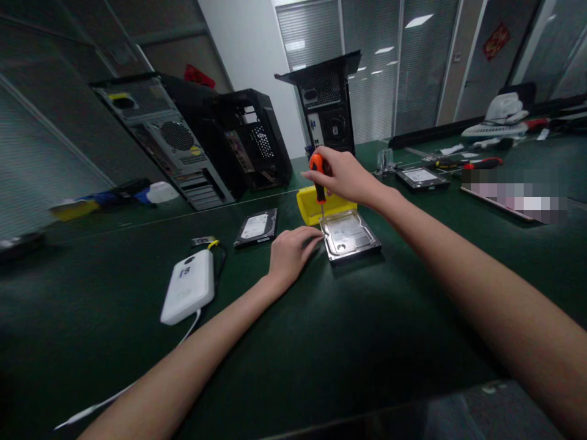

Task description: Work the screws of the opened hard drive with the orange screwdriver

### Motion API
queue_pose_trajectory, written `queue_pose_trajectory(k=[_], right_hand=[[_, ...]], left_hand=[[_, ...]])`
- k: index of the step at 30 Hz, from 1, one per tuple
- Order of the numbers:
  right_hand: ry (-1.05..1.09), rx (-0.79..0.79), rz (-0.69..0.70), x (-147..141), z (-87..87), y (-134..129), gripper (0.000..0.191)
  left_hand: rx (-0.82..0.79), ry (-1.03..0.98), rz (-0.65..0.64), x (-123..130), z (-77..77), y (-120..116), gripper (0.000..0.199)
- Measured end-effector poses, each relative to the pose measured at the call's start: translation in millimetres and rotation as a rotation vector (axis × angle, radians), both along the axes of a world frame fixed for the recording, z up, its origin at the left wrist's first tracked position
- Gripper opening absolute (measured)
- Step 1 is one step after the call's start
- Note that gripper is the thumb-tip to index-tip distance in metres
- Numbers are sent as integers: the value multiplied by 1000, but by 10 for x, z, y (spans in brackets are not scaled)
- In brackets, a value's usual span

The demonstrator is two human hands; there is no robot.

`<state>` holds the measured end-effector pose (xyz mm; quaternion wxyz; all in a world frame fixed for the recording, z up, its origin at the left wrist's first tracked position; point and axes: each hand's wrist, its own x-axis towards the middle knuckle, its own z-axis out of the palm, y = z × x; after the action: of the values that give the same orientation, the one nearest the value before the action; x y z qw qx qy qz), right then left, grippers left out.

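Observation:
A silver hard drive [351, 235] lies flat on the dark green table, in front of a yellow tray [309, 206]. My right hand [338, 173] grips an orange and black screwdriver [317, 164], held upright with its shaft down at the drive's far left corner. At the drive's left edge, the fingertips of my left hand [293, 250] are pinched together; whatever may be between them is too small to make out. A second hard drive [257, 226] with a white label lies to the left of my left hand.
A white power bank [190, 287] with a cable lies at the left. Computer cases [183, 134] stand behind. Another hard drive [420, 177], screwdrivers [481, 164] and a pink flat device [499, 198] lie at the right. The table's front edge [389, 409] is near.

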<state>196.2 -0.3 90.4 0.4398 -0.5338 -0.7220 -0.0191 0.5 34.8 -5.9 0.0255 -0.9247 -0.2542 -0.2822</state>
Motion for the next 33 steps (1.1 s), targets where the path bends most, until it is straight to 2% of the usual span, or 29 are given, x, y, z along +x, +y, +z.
queue_pose_trajectory(k=[13, 18, 22, 27, 33], right_hand=[[15, 2, 2, 4, -6, 6, 25], [28, 7, -3, 13, -4, 5, 25], [21, 11, -6, 7, -3, 8, 25], [15, 8, -5, -6, 9, -8, 25], [5, 10, 0, -7, 11, -5, 24]], left_hand=[[-90, -59, -12, -2, -9, -6, 16], [-196, -134, 15, -1, -7, -3, 14], [-277, -223, -4, 16, 11, 0, 23], [-261, -156, 6, 23, 28, 1, 15], [-268, -137, 6, 15, 22, 21, 19]])
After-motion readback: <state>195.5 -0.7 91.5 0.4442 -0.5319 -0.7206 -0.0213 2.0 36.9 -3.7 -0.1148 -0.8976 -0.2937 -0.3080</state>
